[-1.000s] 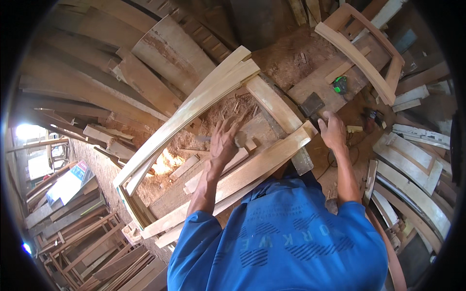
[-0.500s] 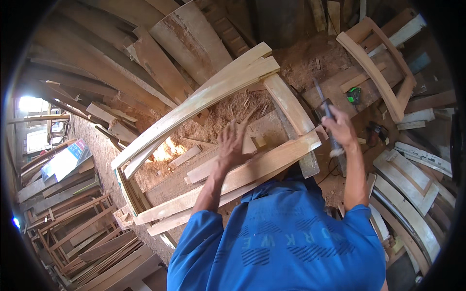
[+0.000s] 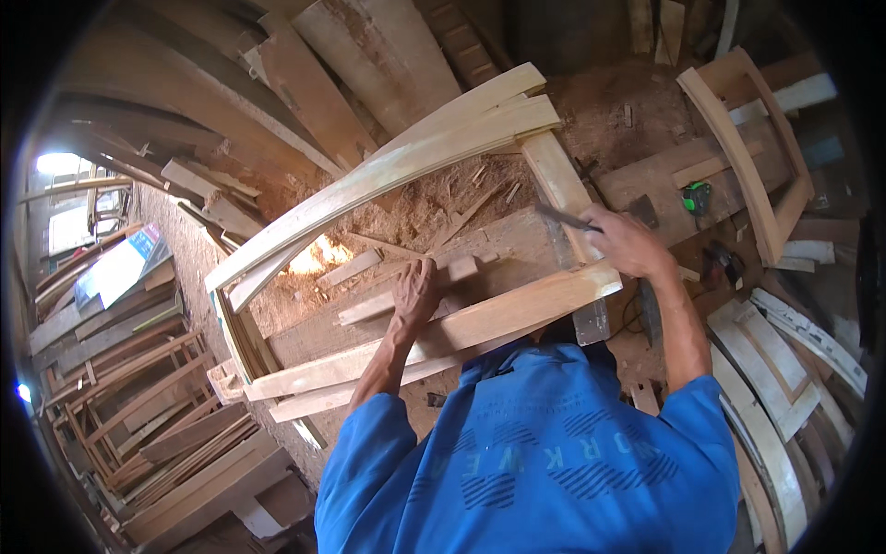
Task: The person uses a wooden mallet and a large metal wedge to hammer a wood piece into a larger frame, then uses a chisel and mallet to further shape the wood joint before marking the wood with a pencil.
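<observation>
A large curved wooden frame (image 3: 480, 325) of pale wood lies in front of me. My left hand (image 3: 416, 297) reaches over its near rail, fingers curled over a short wooden block (image 3: 369, 308) inside the frame; the palm side is hidden. At the frame's right end, my right hand (image 3: 631, 244) is closed around a narrow dark flat-bladed tool (image 3: 566, 219). Its blade points left, over the short right-hand rail (image 3: 557, 181). Whether it is a chisel or a file I cannot tell.
Sawdust and offcuts (image 3: 351, 266) lie within the frame. A green tape measure (image 3: 697, 197) sits on the bench to the right, near a second curved frame (image 3: 738, 148). Boards (image 3: 378, 60) lean at the back; wooden pieces (image 3: 185, 406) are stacked at left.
My left hand has gone from spread fingers to curled over the block. My right hand has come left and down, bringing the dark tool over the frame's right end.
</observation>
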`<act>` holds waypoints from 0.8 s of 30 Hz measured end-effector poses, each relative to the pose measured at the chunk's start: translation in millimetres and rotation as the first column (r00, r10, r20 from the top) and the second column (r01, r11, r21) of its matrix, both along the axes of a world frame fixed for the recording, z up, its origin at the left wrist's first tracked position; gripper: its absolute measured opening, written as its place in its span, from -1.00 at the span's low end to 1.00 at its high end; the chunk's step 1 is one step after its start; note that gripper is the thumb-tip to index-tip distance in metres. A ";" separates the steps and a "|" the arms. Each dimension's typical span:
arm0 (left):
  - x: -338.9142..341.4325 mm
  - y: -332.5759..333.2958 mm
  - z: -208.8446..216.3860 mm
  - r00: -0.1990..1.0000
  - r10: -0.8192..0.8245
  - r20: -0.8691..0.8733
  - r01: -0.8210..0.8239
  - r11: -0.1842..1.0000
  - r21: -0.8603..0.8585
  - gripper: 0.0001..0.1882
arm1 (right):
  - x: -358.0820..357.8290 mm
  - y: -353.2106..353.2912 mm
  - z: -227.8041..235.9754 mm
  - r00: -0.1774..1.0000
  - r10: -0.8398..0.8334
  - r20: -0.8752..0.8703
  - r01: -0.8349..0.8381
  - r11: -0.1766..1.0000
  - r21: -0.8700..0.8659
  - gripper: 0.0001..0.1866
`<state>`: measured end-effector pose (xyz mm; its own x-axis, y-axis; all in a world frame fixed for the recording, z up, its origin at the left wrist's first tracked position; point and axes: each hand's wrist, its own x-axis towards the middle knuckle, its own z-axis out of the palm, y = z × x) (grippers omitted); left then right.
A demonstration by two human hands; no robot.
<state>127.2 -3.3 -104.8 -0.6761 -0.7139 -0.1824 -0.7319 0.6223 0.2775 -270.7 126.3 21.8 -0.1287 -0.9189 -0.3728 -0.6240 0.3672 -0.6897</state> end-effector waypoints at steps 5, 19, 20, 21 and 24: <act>-1.1 3.9 -3.7 0.999 0.010 0.037 -0.014 0.995 0.100 -0.50 | 30.7 -42.0 -42.4 0.887 0.460 -0.050 -0.439 0.871 0.222 -0.72; -2.5 1.8 -1.6 0.997 -0.004 0.072 -0.004 0.994 0.107 -0.57 | 94.3 -81.1 -35.6 0.887 0.425 -0.180 -0.355 0.878 0.322 -0.75; -4.2 1.8 1.1 0.997 -0.003 0.074 -0.006 0.992 0.130 -0.57 | 95.2 -79.4 -33.8 0.895 0.404 -0.190 -0.326 0.881 0.343 -0.76; -4.3 2.9 2.2 0.997 -0.003 0.075 -0.009 0.988 0.152 -0.58 | 98.2 -77.6 -39.1 0.895 0.407 -0.185 -0.327 0.878 0.348 -0.76; 0.8 2.6 -5.4 0.999 -0.016 0.036 0.012 0.994 0.112 -0.57 | 101.0 -79.7 -48.2 0.865 0.449 -0.222 -0.401 0.886 0.232 -0.76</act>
